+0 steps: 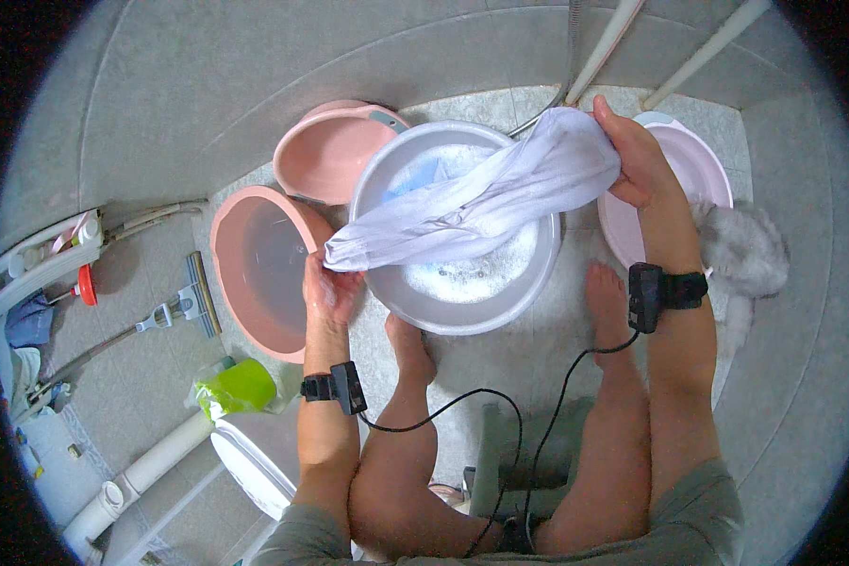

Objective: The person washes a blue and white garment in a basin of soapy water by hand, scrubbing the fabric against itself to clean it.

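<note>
A wet white garment [460, 205] is stretched in the air between my two hands, twisted and bunched around its middle. My left hand [331, 289] grips its narrow end, close to the rim of a pink basin. The wider end is held in my right hand [633, 159], thumb up, with the fingers partly hidden by the cloth. Under the garment stands a pale grey round basin [460, 322] of sudsy water [467, 279]. Some light blue cloth [419, 182] shows among the suds.
Left of the grey basin are a pink basin [237, 283] holding cloudy water and another pink basin [318, 159]. A pale pink basin [711, 166] stands right, beside a grey-white furry cat [743, 247]. Black cables [481, 390] run from my wristbands. A squeegee-headed mop [194, 301] is at left.
</note>
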Action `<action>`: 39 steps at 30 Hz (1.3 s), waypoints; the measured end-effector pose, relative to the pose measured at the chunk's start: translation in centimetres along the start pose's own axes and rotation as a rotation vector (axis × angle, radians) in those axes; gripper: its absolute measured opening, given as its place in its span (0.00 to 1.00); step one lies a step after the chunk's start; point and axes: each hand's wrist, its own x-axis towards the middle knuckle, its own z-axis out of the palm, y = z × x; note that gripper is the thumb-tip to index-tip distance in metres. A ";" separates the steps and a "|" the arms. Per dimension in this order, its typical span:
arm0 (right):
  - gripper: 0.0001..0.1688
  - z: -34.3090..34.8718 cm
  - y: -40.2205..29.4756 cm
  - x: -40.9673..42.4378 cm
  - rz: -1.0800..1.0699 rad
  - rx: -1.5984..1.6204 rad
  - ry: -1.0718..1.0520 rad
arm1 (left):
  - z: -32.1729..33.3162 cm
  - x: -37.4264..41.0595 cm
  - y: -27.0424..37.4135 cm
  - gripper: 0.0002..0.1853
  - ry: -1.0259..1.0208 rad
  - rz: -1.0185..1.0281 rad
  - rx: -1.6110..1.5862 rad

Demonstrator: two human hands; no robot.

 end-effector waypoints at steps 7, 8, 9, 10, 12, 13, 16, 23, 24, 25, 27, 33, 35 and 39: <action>0.07 -0.6 0.9 0.7 -0.103 -0.376 -0.038 | 1.6 -0.3 -1.6 0.12 -0.019 0.028 0.677; 0.07 -0.6 1.1 0.8 -0.145 -0.388 -0.033 | 1.1 0.5 -3.2 0.13 -0.007 0.031 0.616; 0.07 -0.1 1.4 0.9 -0.182 -0.399 -0.029 | 1.3 0.4 -3.6 0.13 -0.077 0.025 0.741; 0.07 0.3 1.6 0.9 -0.219 -0.409 -0.023 | 1.5 0.3 -3.9 0.14 -0.149 0.018 0.866; 0.06 1.0 1.6 0.7 -0.206 -0.479 0.017 | 2.1 0.2 -3.9 0.18 -0.250 0.002 1.197; 0.06 1.4 1.4 0.5 -0.200 -0.515 0.037 | 2.6 0.0 -4.0 0.19 -0.264 0.028 1.301; 0.07 3.4 1.1 -0.3 -0.322 -0.711 -0.048 | 5.7 -1.2 -4.4 0.25 -0.314 0.113 1.509; 0.10 7.9 0.0 -3.4 -0.362 -0.860 -0.195 | 8.8 1.4 -9.4 0.39 -0.415 0.764 1.485; 0.11 8.0 -0.4 -3.9 -0.382 -0.812 -0.197 | 8.9 2.1 -10.5 0.40 -0.437 0.757 1.469; 0.11 7.8 -0.6 -3.9 -0.398 -0.766 -0.198 | 9.2 2.5 -11.1 0.40 -0.460 0.747 1.451; 0.10 6.7 -1.1 -3.7 -0.357 -0.701 -0.206 | 8.8 3.2 -12.0 0.38 -0.577 0.530 1.637; 0.07 8.2 -0.1 -4.4 -0.232 -0.836 -0.211 | 8.1 1.0 -12.1 0.40 -0.667 0.200 1.679; 0.07 9.9 0.8 -4.7 -0.244 -0.937 -0.351 | 7.6 1.3 -12.0 0.54 -0.710 0.357 1.374; 0.07 12.8 2.4 -6.1 -0.417 -0.879 -0.657 | 10.7 1.4 -11.9 0.44 -0.813 0.535 0.847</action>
